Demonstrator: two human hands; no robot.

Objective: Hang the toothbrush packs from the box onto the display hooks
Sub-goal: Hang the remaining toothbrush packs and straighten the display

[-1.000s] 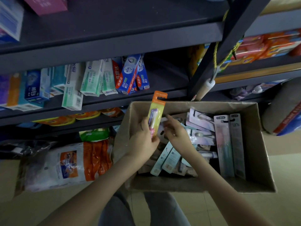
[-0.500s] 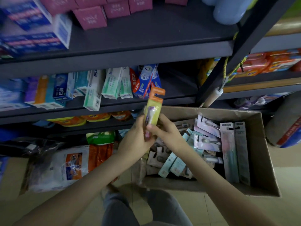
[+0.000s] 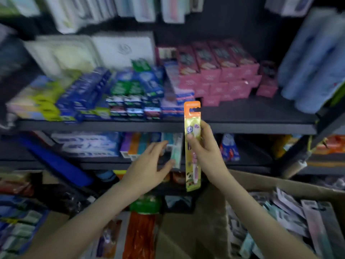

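Note:
My right hand [image 3: 204, 148] grips a yellow toothbrush pack [image 3: 192, 144] with an orange hang tab, held upright in front of the dark shelves. My left hand [image 3: 149, 167] hovers just left of the pack with fingers spread and relaxed, touching nothing. The cardboard box [image 3: 261, 183] sits at the lower right with several more toothbrush packs [image 3: 291, 219] lying inside. Hanging packs [image 3: 149, 8] show blurred along the top edge; the hooks themselves cannot be made out.
Dark shelves [image 3: 252, 126] carry blue and green toothpaste boxes [image 3: 119, 94], pink boxes [image 3: 220, 75] and white boxes [image 3: 121, 51]. A blue bundle [image 3: 313, 60] hangs at the right. Bagged goods [image 3: 140, 232] lie on the floor left of the box.
The pack passed from my left hand to my right hand and rose clear of the box. My left hand let go and opened. The view swung upward to the higher shelves.

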